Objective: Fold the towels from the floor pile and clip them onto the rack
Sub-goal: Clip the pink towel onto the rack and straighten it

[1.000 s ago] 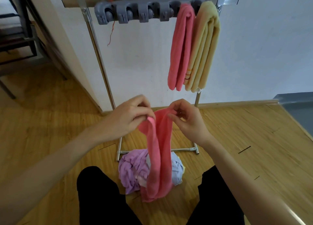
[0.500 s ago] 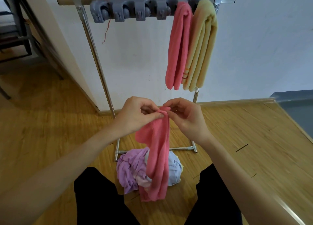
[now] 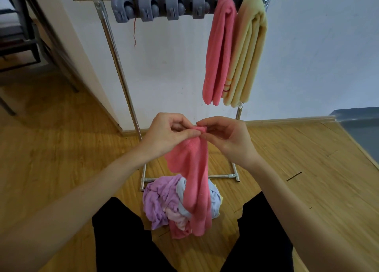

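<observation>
Both our hands, left hand (image 3: 164, 133) and right hand (image 3: 229, 138), pinch the top edge of a pink towel (image 3: 194, 181) hanging over the floor pile (image 3: 162, 202), while two folded towels, pink (image 3: 219, 52) and yellow (image 3: 246, 54), hang clipped on the rack (image 3: 114, 52).

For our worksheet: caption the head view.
Both hands pinch a pink towel above the pile.
</observation>
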`<state>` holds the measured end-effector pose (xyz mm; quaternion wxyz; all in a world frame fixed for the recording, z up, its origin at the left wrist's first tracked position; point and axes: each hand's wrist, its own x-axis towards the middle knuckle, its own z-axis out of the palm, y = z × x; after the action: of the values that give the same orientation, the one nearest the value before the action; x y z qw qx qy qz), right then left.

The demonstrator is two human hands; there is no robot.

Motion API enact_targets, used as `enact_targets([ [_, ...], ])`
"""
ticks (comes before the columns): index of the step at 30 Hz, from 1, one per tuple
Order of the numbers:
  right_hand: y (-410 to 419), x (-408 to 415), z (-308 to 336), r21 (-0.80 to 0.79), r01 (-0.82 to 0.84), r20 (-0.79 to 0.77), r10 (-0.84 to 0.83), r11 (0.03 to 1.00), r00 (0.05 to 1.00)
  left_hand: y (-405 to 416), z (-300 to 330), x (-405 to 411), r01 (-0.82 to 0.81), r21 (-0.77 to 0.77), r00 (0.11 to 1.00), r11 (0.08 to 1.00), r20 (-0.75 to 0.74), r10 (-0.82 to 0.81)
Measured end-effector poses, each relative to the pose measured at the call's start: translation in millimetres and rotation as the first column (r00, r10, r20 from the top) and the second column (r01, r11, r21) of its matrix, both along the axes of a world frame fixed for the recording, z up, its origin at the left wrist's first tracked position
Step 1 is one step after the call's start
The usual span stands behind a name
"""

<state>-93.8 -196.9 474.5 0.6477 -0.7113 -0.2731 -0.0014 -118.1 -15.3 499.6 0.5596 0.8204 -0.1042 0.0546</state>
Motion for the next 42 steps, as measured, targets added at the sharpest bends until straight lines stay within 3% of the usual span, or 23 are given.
enact_targets([
  [4,-4,5,3,0.042,0.071,0.008,-0.071,0.997,0.997,10,-10,-6,0.031,0.082,0.999,0.996,0.030,-0.033],
  [8,-11,8,8,0.110,0.117,-0.014,-0.116,0.987,0.993,31,-36,-18,0.020,0.368,0.997,0.929,0.058,-0.045],
  [13,-18,8,8,0.102,0.114,-0.016,-0.113,0.988,0.993,54,-60,-28,-0.181,0.707,0.918,0.684,0.372,-0.141],
  [16,-22,9,5,0.099,0.132,-0.009,-0.131,0.986,0.991,63,-52,-25,-0.314,0.787,0.828,0.531,0.501,-0.253],
  [19,-26,11,7,0.071,0.166,0.022,-0.168,0.984,0.986,70,-38,-18,-0.378,0.796,0.767,0.473,0.555,-0.321],
  [28,-19,22,27,0.063,0.261,0.093,-0.266,0.963,0.959,74,28,1,-0.453,0.700,0.779,0.552,0.612,-0.137],
  [33,-10,24,30,0.084,0.263,0.139,-0.273,0.961,0.952,66,35,8,-0.515,0.738,0.788,0.436,0.607,-0.098],
  [35,-5,23,29,0.096,0.254,0.150,-0.266,0.962,0.952,66,34,12,-0.531,0.728,0.784,0.434,0.616,-0.075],
  [39,1,24,28,0.120,0.260,0.162,-0.277,0.958,0.947,69,29,17,-0.553,0.669,0.790,0.496,0.611,0.057],
  [42,0,28,28,0.127,0.307,0.149,-0.325,0.943,0.934,69,30,17,-0.484,0.623,0.835,0.614,0.538,0.113],
])
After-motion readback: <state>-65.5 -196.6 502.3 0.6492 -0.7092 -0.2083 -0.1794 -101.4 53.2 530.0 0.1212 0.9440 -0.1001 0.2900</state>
